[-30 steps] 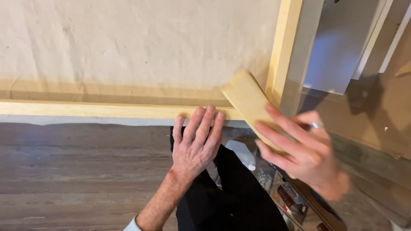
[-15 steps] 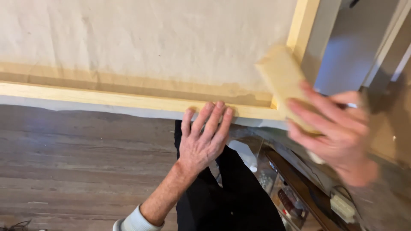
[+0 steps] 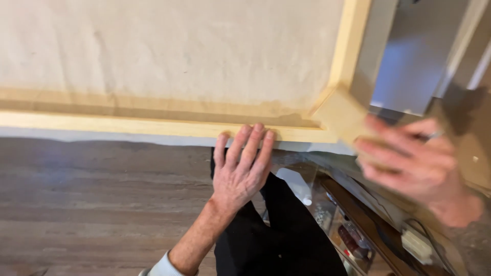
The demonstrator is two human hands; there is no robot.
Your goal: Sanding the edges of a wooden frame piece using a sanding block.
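A large pale canvas stretched on a light wooden frame fills the upper part of the head view. My left hand lies flat, fingers spread, with its fingertips against the frame's near bar. My right hand, blurred by motion, grips a pale wooden block and holds it against the frame's near right corner.
Grey-brown wooden floorboards lie below the frame. My dark trouser leg is under the left hand. At the lower right a low shelf holds small items and a white plug. A doorway opens at the upper right.
My right hand has carried the wooden block rightward and down onto the frame's corner. The view has shifted. My left hand has stayed on the frame's near bar.
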